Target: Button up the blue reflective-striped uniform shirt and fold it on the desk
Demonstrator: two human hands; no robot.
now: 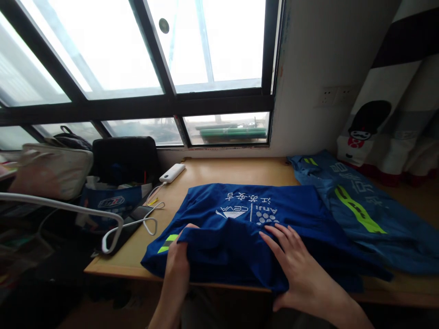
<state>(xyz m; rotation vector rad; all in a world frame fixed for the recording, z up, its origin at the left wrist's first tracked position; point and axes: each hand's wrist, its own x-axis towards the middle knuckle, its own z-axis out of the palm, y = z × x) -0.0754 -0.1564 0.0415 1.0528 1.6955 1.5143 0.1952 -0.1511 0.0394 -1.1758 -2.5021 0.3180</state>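
Note:
A bright blue work jacket (291, 201) lies on the table in front of me. It is upside down to me, with white Chinese characters and CEVA and Anji logos. A yellow-green reflective strip shows at its left side. My left hand (178, 260) is closed on the raised near edge of the cloth, its thumb on top and its other fingers mostly hidden. My right hand (295, 260) spans the near part of the jacket. Its fingers lie over the cloth below the logo, and its thumb is low at the front edge, with fabric between them.
A second, duller blue garment (363, 214) with reflective strips lies on the right. A white power bank (172, 173) with cables sits at the back left of the wooden table (236, 169). A white curved bar (85, 210) and bags stand at the left. A curtain (387, 123) hangs at the right.

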